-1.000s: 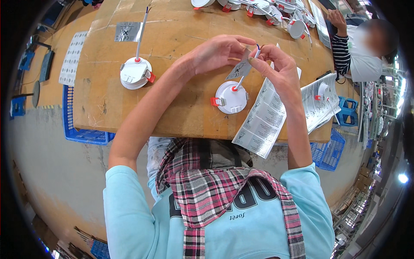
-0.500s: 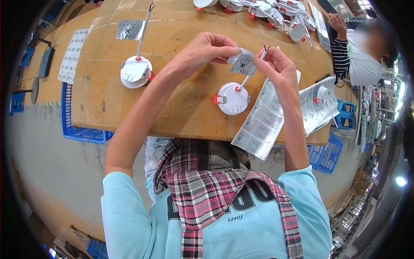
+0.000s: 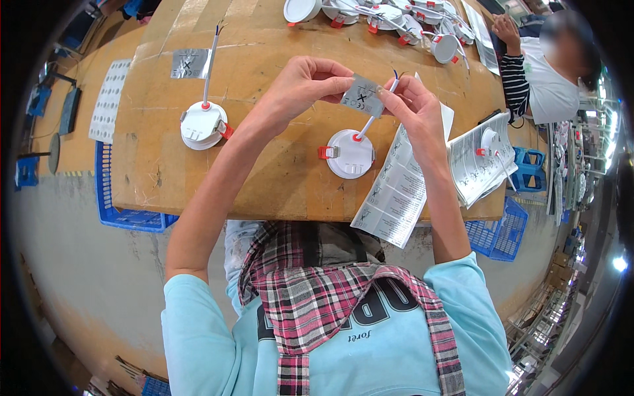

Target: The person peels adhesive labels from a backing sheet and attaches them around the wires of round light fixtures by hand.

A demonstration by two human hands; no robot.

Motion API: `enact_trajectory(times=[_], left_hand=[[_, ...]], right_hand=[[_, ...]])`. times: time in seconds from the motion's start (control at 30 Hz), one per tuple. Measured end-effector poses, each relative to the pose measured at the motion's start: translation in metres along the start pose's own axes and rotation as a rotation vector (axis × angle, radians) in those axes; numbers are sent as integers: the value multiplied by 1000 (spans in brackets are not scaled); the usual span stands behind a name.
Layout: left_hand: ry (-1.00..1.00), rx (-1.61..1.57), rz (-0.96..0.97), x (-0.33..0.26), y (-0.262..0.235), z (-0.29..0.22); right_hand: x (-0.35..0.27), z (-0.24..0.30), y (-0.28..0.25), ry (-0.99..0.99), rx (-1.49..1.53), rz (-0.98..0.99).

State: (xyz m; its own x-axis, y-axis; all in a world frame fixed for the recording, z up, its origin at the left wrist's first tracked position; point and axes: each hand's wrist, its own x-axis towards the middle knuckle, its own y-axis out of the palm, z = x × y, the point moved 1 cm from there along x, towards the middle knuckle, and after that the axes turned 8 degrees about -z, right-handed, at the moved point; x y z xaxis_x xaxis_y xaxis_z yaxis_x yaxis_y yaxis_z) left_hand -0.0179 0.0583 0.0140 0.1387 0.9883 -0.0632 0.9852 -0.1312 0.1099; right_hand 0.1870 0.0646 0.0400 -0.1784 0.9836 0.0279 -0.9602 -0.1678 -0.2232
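Observation:
A round white downlight (image 3: 351, 162) with red-tipped spring clips lies back-up on the table, its white cable (image 3: 364, 128) rising toward my hands. My left hand (image 3: 305, 86) pinches the left edge of a silver printed label (image 3: 362, 96) between thumb and forefinger. At the label's other end, my right hand (image 3: 419, 113) is closed on the cable, whose bare wire ends stick out above the fingers. Whether the label is stuck to the cable there is hidden by the fingertips. To the left stands a second downlight (image 3: 201, 125) with a silver label (image 3: 189, 64) around its upright cable.
Silver label sheets (image 3: 394, 191) lie under my right forearm, overhanging the table's near edge. Farther right, another light (image 3: 489, 140) rests on more sheets. Several downlights (image 3: 396, 16) are heaped at the far side. A co-worker (image 3: 551, 72) sits at the right. Blue crates (image 3: 135, 221) stand below.
The view has shifted slightly. My left hand still pinches the label, which now looks flatter and more tilted between my hands. My right hand keeps its grip by the cable.

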Motion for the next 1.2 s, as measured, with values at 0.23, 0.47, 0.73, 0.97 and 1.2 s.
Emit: enact_trajectory(times=[0.23,0.47,0.73,0.97,1.2], left_hand=[[-22,10,-4,-1,0,-3],[-11,15,-7,-4,-1,-8],[-15,58,-14,-5,-1,-12],[-20,77,-4,-6,-1,-15],[-37,63,1,-7,-3,-13]], right_hand=[[-2,4,2,6,8,1],[-3,4,3,10,40,-9],[-2,3,4,19,47,-23],[-3,3,6,15,64,-34],[-3,1,6,7,92,-29]])
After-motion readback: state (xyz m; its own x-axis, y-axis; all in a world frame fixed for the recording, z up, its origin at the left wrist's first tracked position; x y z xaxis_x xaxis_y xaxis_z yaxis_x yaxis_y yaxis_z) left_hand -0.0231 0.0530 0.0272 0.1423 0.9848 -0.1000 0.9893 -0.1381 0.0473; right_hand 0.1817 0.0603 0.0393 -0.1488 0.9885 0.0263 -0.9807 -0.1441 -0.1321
